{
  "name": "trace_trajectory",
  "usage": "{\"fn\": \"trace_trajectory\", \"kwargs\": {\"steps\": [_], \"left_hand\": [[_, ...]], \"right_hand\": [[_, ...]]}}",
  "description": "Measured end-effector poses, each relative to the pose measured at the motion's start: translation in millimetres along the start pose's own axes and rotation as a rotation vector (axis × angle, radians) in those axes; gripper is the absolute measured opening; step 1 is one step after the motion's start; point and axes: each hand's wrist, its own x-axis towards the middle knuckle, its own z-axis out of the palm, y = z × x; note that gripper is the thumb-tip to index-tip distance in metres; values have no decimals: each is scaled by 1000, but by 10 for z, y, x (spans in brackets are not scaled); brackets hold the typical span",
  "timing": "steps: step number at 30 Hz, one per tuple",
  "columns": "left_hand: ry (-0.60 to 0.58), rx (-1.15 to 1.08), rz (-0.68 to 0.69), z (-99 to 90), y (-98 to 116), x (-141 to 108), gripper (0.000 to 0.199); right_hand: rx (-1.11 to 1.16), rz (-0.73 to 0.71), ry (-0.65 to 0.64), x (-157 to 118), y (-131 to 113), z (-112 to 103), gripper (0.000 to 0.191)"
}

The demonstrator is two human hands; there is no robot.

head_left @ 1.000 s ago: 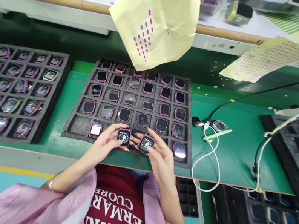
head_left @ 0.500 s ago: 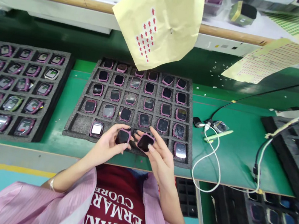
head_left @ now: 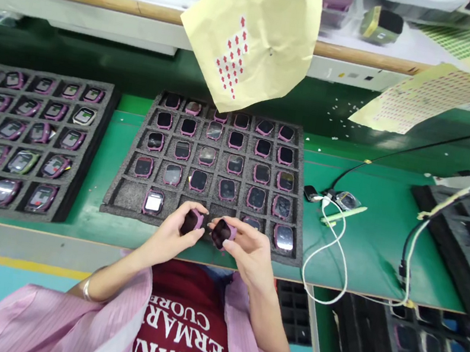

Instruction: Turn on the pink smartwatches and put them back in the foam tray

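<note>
Between its thumb and fingers, my left hand point(head_left: 175, 231) grips a purple-framed smartwatch case point(head_left: 192, 222) with a dark screen. A second purple smartwatch case point(head_left: 222, 233), also dark, is pinched in my right hand point(head_left: 251, 249), tilted so its side shows. Both hands are over the front edge of a grey foam tray point(head_left: 122, 200), close together, the two cases a small gap apart. Purple watch cases fill most of the tray's compartments. One with a lit white screen point(head_left: 153, 202) lies left of my left hand, and another point(head_left: 283, 237) lies right of my right hand.
Another foam tray point(head_left: 65, 173) of watch cases lies to the left. On the right are a white cable point(head_left: 312, 255), a light green pen-like tool point(head_left: 345, 215) and more trays point(head_left: 450, 236). Yellow sticker paper point(head_left: 258, 36) hangs from the shelf above the bench.
Both hands have tilted their watch cases. The right one has turned and come slightly lower and left, and a case in the tray behind my right hand now shows.
</note>
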Motion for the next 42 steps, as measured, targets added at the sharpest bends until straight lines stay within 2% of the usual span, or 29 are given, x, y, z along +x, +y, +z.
{"fn": "trace_trajectory", "kwargs": {"steps": [6, 13, 30, 42], "left_hand": [[-30, -74, 8, 28, 19, -23, 38], [-74, -68, 24, 26, 56, -33, 29], [-124, -136, 110, 3, 73, -79, 30], [-134, -87, 100, 0, 69, -80, 28]], "right_hand": [[48, -5, -56, -18, -45, 17, 40], [23, -33, -4, -11, -65, 49, 36], [-12, -97, -71, -47, -142, 56, 32], [-8, -132, -117, -49, -136, 57, 35]]}}
